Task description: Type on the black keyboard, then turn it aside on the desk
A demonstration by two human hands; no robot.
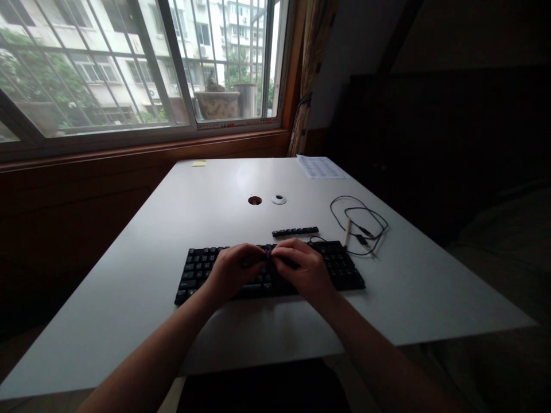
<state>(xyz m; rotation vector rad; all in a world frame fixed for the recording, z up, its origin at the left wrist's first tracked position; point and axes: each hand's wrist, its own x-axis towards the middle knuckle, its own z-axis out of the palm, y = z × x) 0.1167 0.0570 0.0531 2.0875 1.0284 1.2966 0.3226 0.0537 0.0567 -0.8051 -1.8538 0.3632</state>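
Note:
A black keyboard (pixel 198 269) lies flat near the front of the white table. Over its middle, my left hand (pixel 239 265) and my right hand (pixel 305 265) meet, fingertips pinched close together. Between them shows a small purple thing (pixel 269 251), too small and dark to name; both hands appear to grip it. My fingers and palms hide many keys beneath. Just behind the keyboard, a short row of black keycaps (pixel 295 232) lies on the table.
A coiled black cable (pixel 381 229) lies to the right, near a thin light-coloured stick (pixel 346 234). Farther back are a round hole (pixel 255 201) in the white table (pixel 142 246), its white ring cover (pixel 279 199), printed paper (pixel 321 167) and a yellow note (pixel 198 163).

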